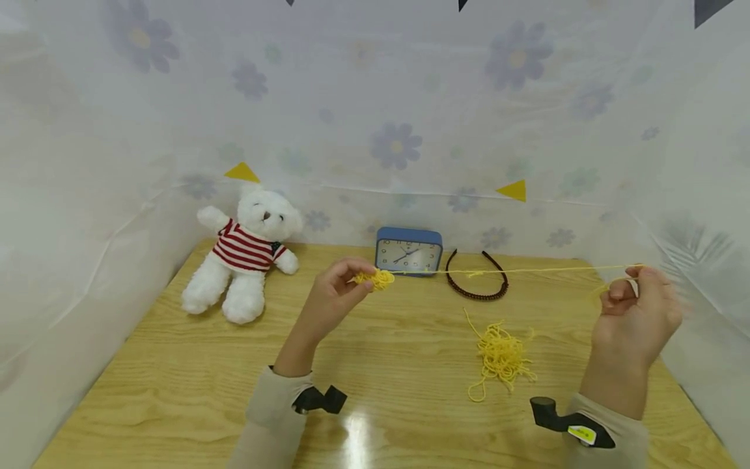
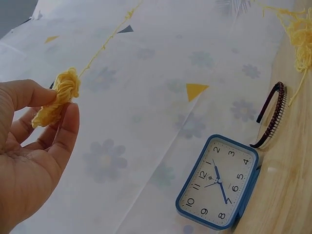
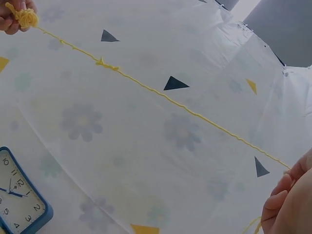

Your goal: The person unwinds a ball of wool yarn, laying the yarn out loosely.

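Note:
My left hand (image 1: 336, 293) pinches a small wound bundle of yellow yarn (image 2: 57, 97) between thumb and fingers, above the table. From the bundle a yarn strand (image 1: 545, 270) runs nearly straight across to my right hand (image 1: 635, 316), raised at the right. There the fingers are curled and pinch the strand, and a loose length hangs below them. A small knotted tangle (image 3: 106, 65) sits along the strand, seen in the right wrist view. On the table between the hands lies a loose heap of yellow yarn (image 1: 502, 355).
A blue alarm clock (image 1: 408, 253) stands at the back of the wooden table (image 1: 375, 332). Right of it lies a dark beaded headband (image 1: 477, 296). At the back left sits a white teddy bear (image 1: 246, 254) in a striped shirt. Flower-patterned sheeting (image 1: 328, 98) surrounds the table.

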Motion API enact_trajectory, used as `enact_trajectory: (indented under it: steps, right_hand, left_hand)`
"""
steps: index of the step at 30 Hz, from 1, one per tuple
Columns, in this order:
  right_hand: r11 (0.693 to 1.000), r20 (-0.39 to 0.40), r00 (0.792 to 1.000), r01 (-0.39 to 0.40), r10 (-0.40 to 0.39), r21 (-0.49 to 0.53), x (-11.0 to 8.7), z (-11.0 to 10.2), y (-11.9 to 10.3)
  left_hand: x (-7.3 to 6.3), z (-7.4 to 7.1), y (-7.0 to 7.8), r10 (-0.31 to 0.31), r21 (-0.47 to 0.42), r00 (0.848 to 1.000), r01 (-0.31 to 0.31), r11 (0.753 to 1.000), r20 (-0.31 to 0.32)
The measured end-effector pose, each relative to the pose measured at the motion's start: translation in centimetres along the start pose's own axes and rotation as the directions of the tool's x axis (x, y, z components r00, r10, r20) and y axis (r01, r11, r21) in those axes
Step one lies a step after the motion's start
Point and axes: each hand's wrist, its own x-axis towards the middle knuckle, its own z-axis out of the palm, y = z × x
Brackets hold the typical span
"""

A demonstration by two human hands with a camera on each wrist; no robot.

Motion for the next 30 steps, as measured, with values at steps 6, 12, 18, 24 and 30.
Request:
enact_trajectory:
  steps: [6,12,18,24,30]
  right_hand:
    - [0.914,0.296,0.929,-0.093,0.222,-0.395,-1.1,0.0,1.8]
    - [0.427,0.547,0.575,0.343,0.608,-0.836,-1.8,-0.7,3.7]
    - [0.21,0.439,0.26,0.602,0.86,-0.77,-2.9,-0.6,5.8]
    - [0.215,0.378,0.083,0.703,0.922,-0.678,-3.9,-0.8,7.4]
    - [0.344,0.528,0.108,0.647,0.842,-0.681,-5.2,-0.2,7.9]
  left_hand:
    - [-0.2,0.4,-0.2,0.034,-0.033,0.999,-0.033,0.999,0.04]
    - [-0.2,1.0,-0.5,0.057,0.014,0.991,-0.059,0.998,0.119]
    - [-0.1,1.2,-0.7,0.063,-0.001,0.986,-0.064,0.998,0.154]
    - [-0.1,1.7,-0.5,0.035,-0.035,0.981,-0.029,0.999,0.193]
    - [0.0,2.4,-0.4,0.033,-0.022,0.966,-0.028,0.999,0.257]
